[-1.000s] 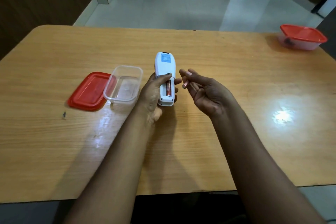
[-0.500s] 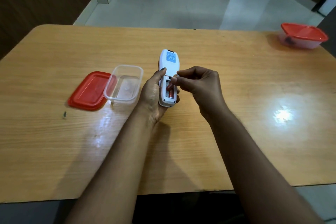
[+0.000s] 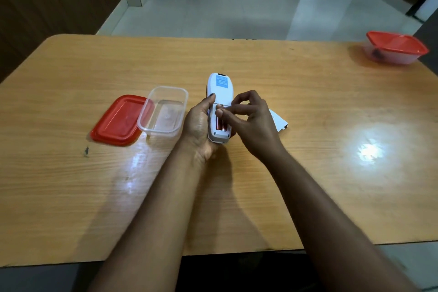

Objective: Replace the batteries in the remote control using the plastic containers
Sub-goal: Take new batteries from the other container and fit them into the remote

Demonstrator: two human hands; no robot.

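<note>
My left hand (image 3: 201, 125) grips the remote (image 3: 219, 106) back-up just above the desk (image 3: 308, 173). Two batteries (image 3: 221, 125) lie side by side in its open bay. My right hand (image 3: 246, 121) has its fingers curled, fingertips pressing at the bay's upper end; I can't tell whether it pinches anything. The open tub (image 3: 163, 111) looks empty, resting partly on its red lid (image 3: 118, 121). I judge the batteries nearly seated. The white cover (image 3: 279, 121) lies behind my right hand, not yet refitted. The lidded tub (image 3: 395, 50) sits far right.
</note>
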